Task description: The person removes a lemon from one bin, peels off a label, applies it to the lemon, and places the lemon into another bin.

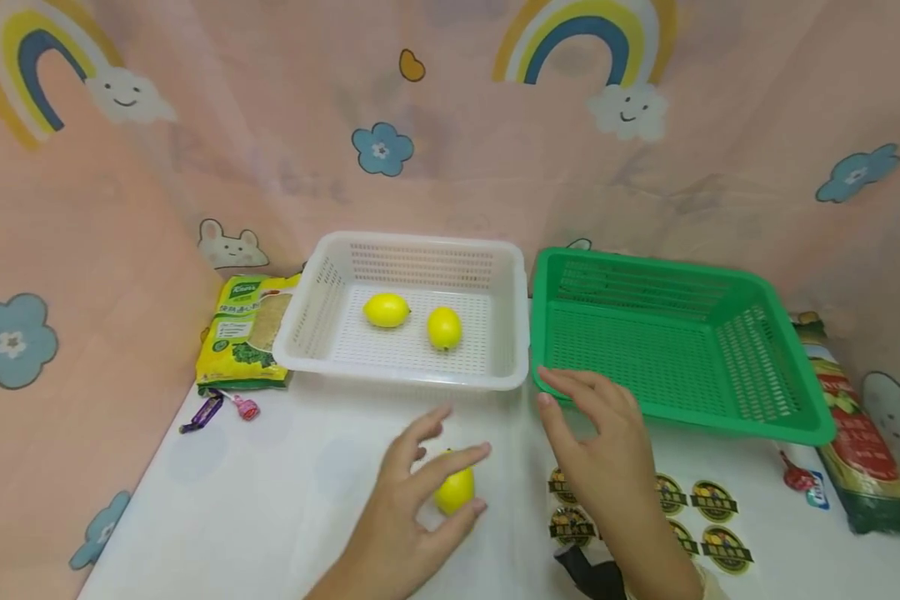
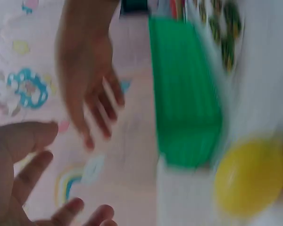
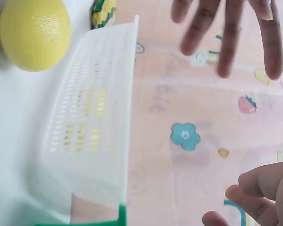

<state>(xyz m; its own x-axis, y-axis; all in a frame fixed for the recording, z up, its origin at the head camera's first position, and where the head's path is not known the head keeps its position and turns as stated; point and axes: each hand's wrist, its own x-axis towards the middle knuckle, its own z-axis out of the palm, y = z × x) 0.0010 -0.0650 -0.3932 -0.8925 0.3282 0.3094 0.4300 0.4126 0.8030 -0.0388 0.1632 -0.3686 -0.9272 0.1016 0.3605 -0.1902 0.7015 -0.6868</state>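
My left hand (image 1: 408, 512) hovers over the table with its fingers spread and nothing between them. Below and partly behind those fingers lies a yellow lemon (image 1: 457, 492), which the left wrist view shows apart from the hand. My right hand (image 1: 607, 442) is held in the air by the front left corner of the green basket (image 1: 645, 350), fingers extended and holding nothing. Inside the white basket (image 1: 401, 377) are two more lemons, one on its side (image 1: 386, 310) and another (image 1: 444, 328) to its right.
A yellow Knorr bag (image 1: 243, 333) leans left of the white basket, with a purple-wrapped candy (image 1: 204, 413) and a pink lollipop (image 1: 246, 407) before it. Round stickers (image 1: 714, 502) lie under my right arm. At the right are a red lollipop (image 1: 797, 475) and a long packet (image 1: 862, 442).
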